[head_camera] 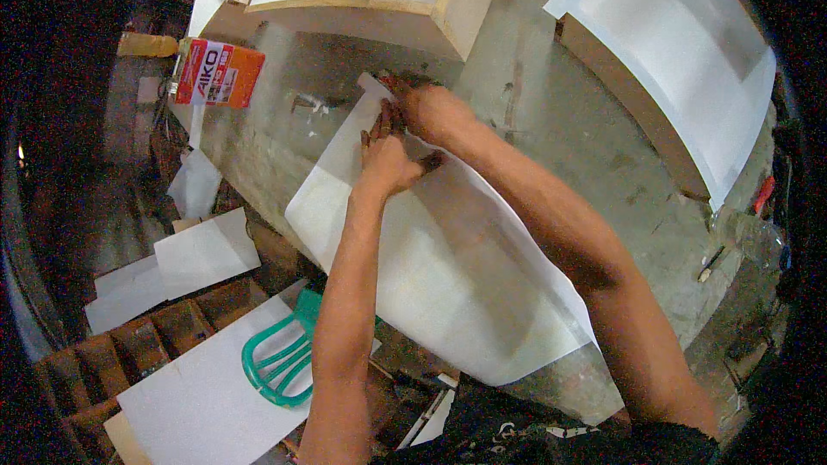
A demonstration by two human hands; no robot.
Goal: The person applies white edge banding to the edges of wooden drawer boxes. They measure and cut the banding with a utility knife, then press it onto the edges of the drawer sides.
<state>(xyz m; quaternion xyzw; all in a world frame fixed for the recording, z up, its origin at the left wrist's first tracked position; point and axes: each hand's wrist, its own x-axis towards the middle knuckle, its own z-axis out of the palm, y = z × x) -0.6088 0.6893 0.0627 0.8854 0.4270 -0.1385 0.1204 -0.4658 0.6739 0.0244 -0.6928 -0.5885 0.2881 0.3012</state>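
Note:
A large white flexible sheet (pixel 446 278) lies on the grey worktable in front of me, its long right edge lifted and curling slightly. My left hand (pixel 391 158) rests on the sheet near its far end, with fingers spread and thumb out to the right. Just beyond it, my right hand (pixel 431 110) is at the sheet's far right corner. Its fingers are dark and blurred against the edge, so whether they grip it is unclear. A narrow strip of the sheet's far end sticks out past both hands.
Curved wooden frames with white facing stand at the back (pixel 342 6) and right (pixel 652 97). An orange-red AIKO box (pixel 223 74) sits at the table's left edge (pixel 242 190). Below are a green plastic chair (pixel 278 361), white boards (pixel 207 258) and a wooden compartment rack (pixel 136 342).

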